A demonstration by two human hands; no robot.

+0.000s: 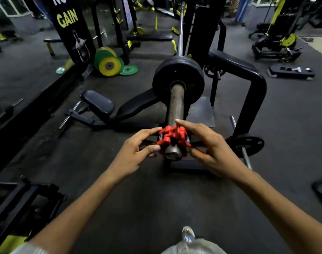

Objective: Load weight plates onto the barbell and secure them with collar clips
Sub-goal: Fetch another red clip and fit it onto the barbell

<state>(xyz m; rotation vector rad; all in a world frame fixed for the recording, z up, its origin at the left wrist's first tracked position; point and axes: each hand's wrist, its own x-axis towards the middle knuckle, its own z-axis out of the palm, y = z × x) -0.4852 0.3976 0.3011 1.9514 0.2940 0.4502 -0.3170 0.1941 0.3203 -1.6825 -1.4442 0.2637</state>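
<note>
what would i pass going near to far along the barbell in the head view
sleeve end → red collar clip, held between left hand and right hand → bare sleeve → black weight plate → thin bar shaft

The poster (68,24) is cropped through its top word.

Black banner (72,33) reads "GAIN", with perhaps "NO" above.
</note>
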